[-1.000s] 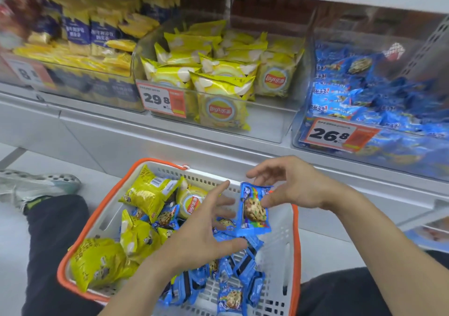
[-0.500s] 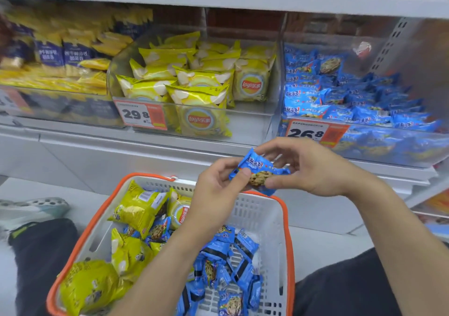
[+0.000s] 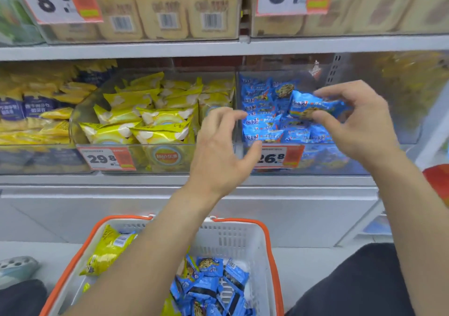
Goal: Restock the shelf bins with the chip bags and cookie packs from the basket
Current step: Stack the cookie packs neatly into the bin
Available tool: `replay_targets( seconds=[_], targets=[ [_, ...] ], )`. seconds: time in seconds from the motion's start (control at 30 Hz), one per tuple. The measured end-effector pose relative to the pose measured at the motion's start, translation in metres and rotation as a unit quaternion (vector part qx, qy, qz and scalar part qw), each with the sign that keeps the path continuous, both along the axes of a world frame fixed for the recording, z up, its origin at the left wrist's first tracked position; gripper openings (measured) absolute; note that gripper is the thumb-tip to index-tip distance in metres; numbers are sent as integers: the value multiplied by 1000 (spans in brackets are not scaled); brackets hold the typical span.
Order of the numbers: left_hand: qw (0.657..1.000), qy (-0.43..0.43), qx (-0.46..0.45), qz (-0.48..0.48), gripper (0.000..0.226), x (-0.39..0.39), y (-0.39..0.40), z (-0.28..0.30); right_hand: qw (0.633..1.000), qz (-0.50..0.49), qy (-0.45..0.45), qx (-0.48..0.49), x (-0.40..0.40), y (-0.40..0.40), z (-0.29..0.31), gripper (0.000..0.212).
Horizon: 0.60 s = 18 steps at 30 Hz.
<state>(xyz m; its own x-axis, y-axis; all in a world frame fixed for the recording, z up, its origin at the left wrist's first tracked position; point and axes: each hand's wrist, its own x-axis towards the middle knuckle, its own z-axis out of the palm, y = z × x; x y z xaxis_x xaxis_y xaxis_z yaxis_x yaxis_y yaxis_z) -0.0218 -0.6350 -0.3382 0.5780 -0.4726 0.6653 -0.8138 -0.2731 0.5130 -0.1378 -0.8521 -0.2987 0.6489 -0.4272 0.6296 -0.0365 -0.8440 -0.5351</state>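
My right hand [image 3: 357, 123] pinches a blue cookie pack [image 3: 306, 105] between thumb and fingers, holding it over the clear bin of blue cookie packs [image 3: 264, 123] on the shelf. My left hand [image 3: 221, 150] hovers in front of the divider between that bin and the bin of yellow chip bags [image 3: 145, 119], its fingers loosely spread and holding nothing. Below, the white basket with an orange rim [image 3: 269, 240] holds several blue cookie packs [image 3: 211, 284] and yellow chip bags [image 3: 109, 252]. My left forearm covers part of the basket.
Price tags 29.8 [image 3: 104, 157] and 26.8 [image 3: 279, 156] hang on the bin fronts. A bin of yellow and dark blue packs [image 3: 36, 111] stands to the left. The upper shelf carries beige packs [image 3: 167, 14] behind clear fronts. My knees flank the basket on the floor.
Both hands rose from above the basket to shelf height. My left hand let go of the cookie pack and my right hand carried it right, over the blue cookie bin.
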Motion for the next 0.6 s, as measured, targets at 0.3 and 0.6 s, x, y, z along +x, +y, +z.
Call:
replay_targets(
  seconds=[0.3, 0.6],
  targets=[
    [983, -5, 178, -51, 79, 37, -35, -8, 989, -63, 124, 54, 89, -64, -2, 32],
    [976, -48, 212, -28, 72, 39, -34, -13, 979, -62, 195, -6, 161, -100, -16, 28]
  ],
)
